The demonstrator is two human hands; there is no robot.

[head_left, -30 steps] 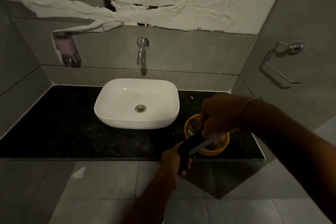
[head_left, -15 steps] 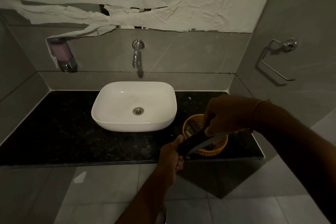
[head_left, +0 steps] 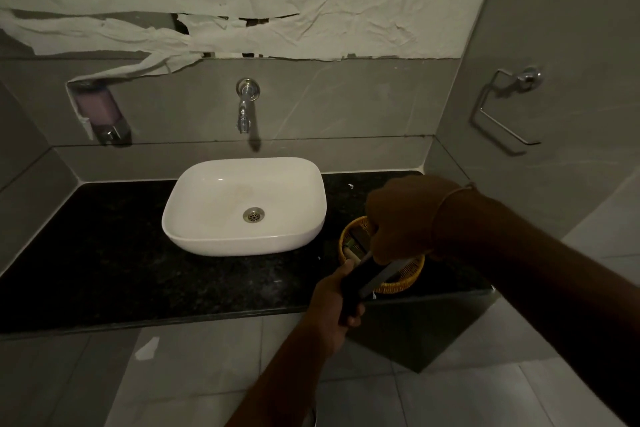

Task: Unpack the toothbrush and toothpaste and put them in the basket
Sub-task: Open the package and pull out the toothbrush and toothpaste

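Observation:
A small round woven basket [head_left: 398, 284] stands on the black counter right of the sink, with a few small items inside, too dim to name. Just in front of it my left hand [head_left: 334, 308] grips the near end of a long, dark, flat box [head_left: 353, 289]. A pale strip, an inner sleeve or flap of the box [head_left: 384, 276], runs from the box up to my right hand [head_left: 405, 218], which pinches its far end above the basket. The contents of the box are hidden.
A white basin [head_left: 242, 204] sits mid-counter under a wall tap [head_left: 245, 107]. The black granite counter [head_left: 104, 253] stretches left. A soap dispenser [head_left: 100, 111] hangs at left and a metal holder [head_left: 502, 107] on the right wall. Torn paper covers the mirror.
The view has tilted slightly. Both hands stay on the box over the basket; the left hand has drawn a little nearer to the basket and the pale strip shows about as before.

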